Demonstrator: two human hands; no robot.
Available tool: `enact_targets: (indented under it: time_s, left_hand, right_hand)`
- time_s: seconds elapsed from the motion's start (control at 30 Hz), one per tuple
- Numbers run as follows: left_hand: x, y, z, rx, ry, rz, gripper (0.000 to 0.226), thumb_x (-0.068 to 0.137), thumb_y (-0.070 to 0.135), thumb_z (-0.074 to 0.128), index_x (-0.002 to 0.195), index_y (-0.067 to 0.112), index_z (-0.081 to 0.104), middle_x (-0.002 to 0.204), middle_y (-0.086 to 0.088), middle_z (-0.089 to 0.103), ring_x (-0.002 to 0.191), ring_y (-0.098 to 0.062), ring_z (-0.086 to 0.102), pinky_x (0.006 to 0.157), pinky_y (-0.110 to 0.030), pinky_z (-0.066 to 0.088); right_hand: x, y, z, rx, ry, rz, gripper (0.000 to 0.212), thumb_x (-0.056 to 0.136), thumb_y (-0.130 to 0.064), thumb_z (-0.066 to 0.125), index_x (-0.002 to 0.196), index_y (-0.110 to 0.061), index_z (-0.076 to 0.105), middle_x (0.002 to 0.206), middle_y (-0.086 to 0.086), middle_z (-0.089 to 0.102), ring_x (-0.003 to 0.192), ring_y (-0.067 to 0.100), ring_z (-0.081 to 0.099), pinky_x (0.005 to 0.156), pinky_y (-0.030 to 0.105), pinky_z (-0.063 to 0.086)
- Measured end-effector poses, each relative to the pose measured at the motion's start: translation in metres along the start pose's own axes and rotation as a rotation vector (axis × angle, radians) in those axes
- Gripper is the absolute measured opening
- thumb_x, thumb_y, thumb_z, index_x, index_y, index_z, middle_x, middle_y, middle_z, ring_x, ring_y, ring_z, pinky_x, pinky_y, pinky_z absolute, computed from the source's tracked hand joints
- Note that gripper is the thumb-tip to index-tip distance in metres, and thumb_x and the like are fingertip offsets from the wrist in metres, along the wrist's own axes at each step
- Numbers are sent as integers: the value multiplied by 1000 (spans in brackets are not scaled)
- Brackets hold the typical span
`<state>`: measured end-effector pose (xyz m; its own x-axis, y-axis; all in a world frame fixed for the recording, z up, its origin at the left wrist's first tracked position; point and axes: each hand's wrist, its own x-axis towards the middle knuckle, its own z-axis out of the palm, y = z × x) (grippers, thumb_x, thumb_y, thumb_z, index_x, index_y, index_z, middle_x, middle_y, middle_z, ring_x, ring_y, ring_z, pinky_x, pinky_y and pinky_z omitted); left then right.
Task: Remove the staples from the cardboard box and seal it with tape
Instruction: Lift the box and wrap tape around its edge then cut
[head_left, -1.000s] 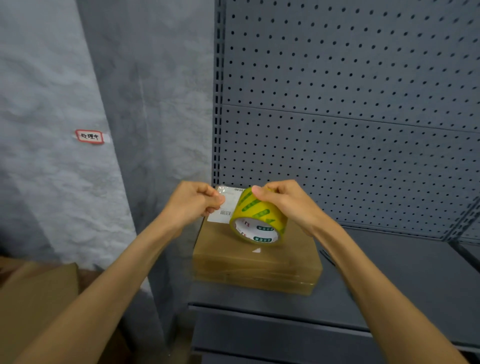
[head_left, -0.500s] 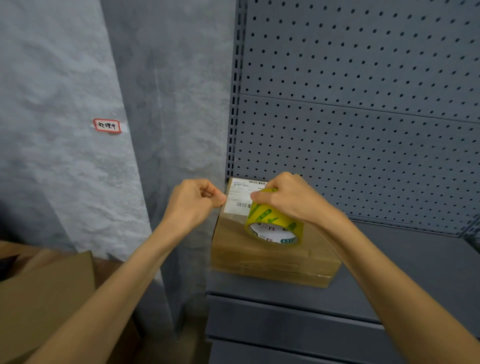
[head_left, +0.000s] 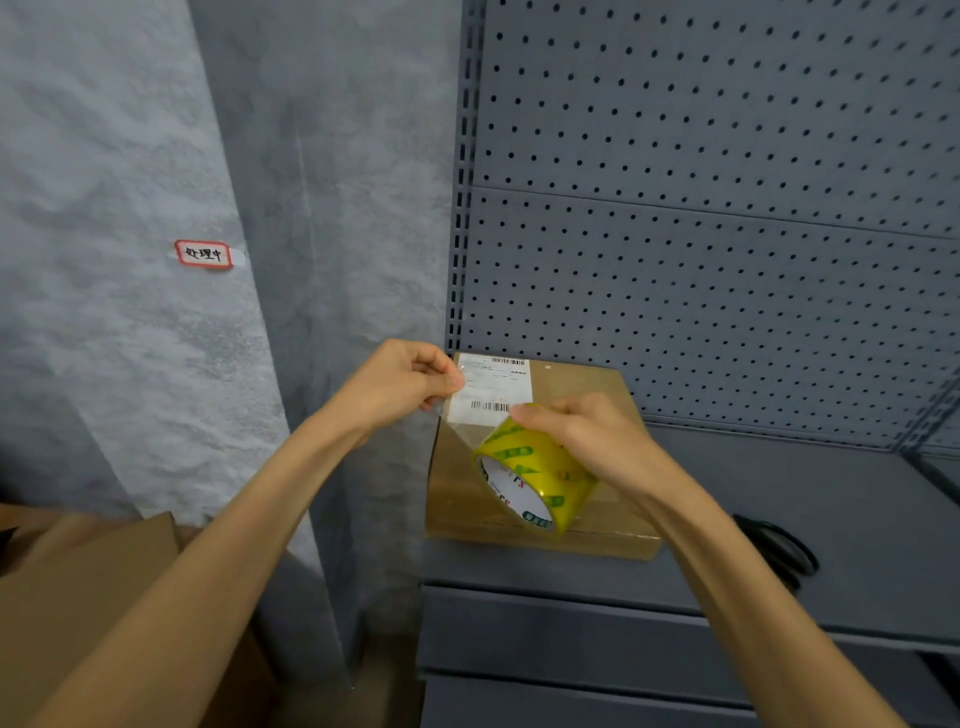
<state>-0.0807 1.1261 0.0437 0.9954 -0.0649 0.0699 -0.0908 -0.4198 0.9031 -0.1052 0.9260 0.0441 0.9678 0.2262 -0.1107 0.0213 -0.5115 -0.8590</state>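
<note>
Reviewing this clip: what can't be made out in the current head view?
- Staples on the cardboard box: none discernible; tape roll and right hand cover much of its top.
- Shipping label text: too small.
- Dark object on the shelf: partly behind the right forearm, unidentifiable.
- Left hand: pinches the clear tape end, barely visible.

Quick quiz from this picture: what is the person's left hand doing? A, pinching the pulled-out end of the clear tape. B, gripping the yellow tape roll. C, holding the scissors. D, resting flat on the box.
A: the left hand pinches the free end of the clear tape, which stretches from the tape roll that the right hand grips above the cardboard box.
</note>
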Motion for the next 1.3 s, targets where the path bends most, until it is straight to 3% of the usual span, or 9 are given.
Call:
enact_targets:
  time_s: [0.17, 0.27, 0.43, 0.6, 0.7, 0.8, 0.93, 1.1, 1.3]
  left_hand:
    - [3, 1, -1, 24, -37, 79, 11, 87, 9, 65, 77, 13, 67, 65, 6, 62, 53, 3, 54, 56, -9, 46]
    - [5, 0, -2, 90, -114, 114, 4, 85, 8, 67, 82, 8, 69, 70, 4, 64, 56, 2, 55, 58, -11, 47]
    - [11, -11, 2, 140, -200, 108, 5, 83, 6, 70, 86, 2, 71, 72, 1, 65, 52, 4, 55, 55, -9, 47]
    - [17, -27, 8, 182, -259, 93, 3, 81, 10, 72, 79, 11, 71, 73, 1, 66, 64, -4, 56, 57, -12, 47]
    - [22, -34, 9, 214, -291, 98, 7, 78, 10, 74, 75, 15, 71, 72, 0, 68, 68, -9, 60, 62, -17, 50]
    - [25, -39, 9, 234, -314, 98, 7, 77, 11, 76, 75, 16, 72, 74, -2, 70, 69, -10, 61, 64, -18, 50]
    - [30, -43, 9, 222, -346, 93, 10, 76, 11, 76, 74, 20, 72, 74, 5, 69, 68, -3, 60, 62, -14, 48]
    - [36, -44, 10, 190, -370, 101, 7, 76, 10, 76, 79, 16, 74, 82, -1, 71, 72, -4, 62, 70, -17, 51]
    - [42, -49, 14, 198, -398, 115, 10, 76, 12, 77, 76, 21, 73, 80, 7, 71, 72, 2, 61, 73, -13, 47]
  right_hand:
    - [-22, 3, 9, 258, -26, 32, 25, 90, -28, 63, 95, -4, 70, 79, 4, 72, 65, 11, 66, 61, 18, 52]
    - [-32, 9, 26, 390, -29, 67, 22, 90, -26, 64, 86, -6, 70, 74, 6, 68, 61, 14, 64, 56, 21, 52]
    - [-38, 20, 54, 497, 62, 128, 37, 91, -30, 63, 96, 6, 69, 83, 15, 68, 75, 25, 64, 75, 36, 53]
    - [-43, 24, 75, 504, 122, 162, 52, 87, -45, 64, 91, 7, 63, 81, 11, 54, 76, 23, 52, 71, 34, 43]
    - [-45, 27, 83, 541, 105, 169, 74, 82, -54, 65, 106, 15, 57, 88, 20, 65, 82, 33, 63, 76, 35, 47]
    - [-43, 32, 87, 558, 63, 223, 51, 86, -40, 67, 104, 8, 66, 106, 25, 67, 101, 36, 66, 88, 44, 53]
    - [-38, 33, 90, 592, 74, 262, 37, 89, -30, 66, 100, 5, 70, 102, 23, 70, 91, 30, 69, 83, 42, 55]
    - [-36, 31, 93, 690, 133, 316, 38, 88, -27, 66, 101, 9, 68, 103, 25, 69, 86, 29, 68, 79, 41, 56]
    - [-37, 27, 94, 790, 131, 335, 23, 89, -25, 66, 94, -4, 73, 90, 12, 75, 79, 20, 72, 74, 34, 57]
